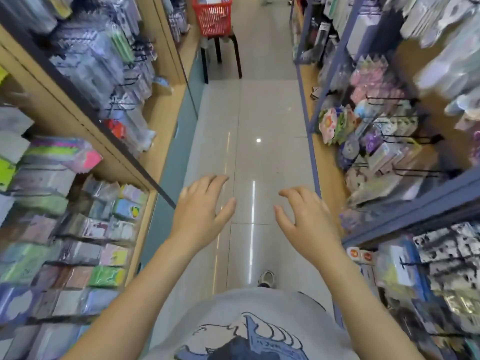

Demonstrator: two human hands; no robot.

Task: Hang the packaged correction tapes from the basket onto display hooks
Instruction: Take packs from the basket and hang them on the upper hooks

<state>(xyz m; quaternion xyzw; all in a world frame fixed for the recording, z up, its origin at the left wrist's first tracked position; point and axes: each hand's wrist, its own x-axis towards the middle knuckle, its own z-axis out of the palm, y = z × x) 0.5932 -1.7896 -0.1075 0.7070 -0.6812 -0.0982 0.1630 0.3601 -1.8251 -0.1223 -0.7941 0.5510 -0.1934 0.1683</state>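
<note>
empty hands, basket far up the aisle

we stand in a shop aisle with both hands out ahead of us and nothing in either. our left hand [201,211] is spread, fingers loosely bent over the floor [270,126]; our right hand [304,216] is the same, fingers apart and slightly curled, gripping nothing. the two hands are near each other but not touching.

the red basket [213,15] sits on a dark stool [228,51] at the far end of the aisle, well apart from us. something pale shows inside it, but we cannot tell whether those are the correction tapes; the picture is too blurred there.

as for progress, we judge the task to be between items or not yet begun: no pack is in hand, and we cannot pick out which packs on the racks are correction tapes, so we cannot say how many are hung. what is left is at least a walk to the basket, a pick, and a hang on a hook.

the floor between us and the stool is open tile. the left shelves [85,118] and the right rack [384,141] hem us in, and black hooks [405,172] jut from the right toward the aisle, so we would keep our arms central.
</note>
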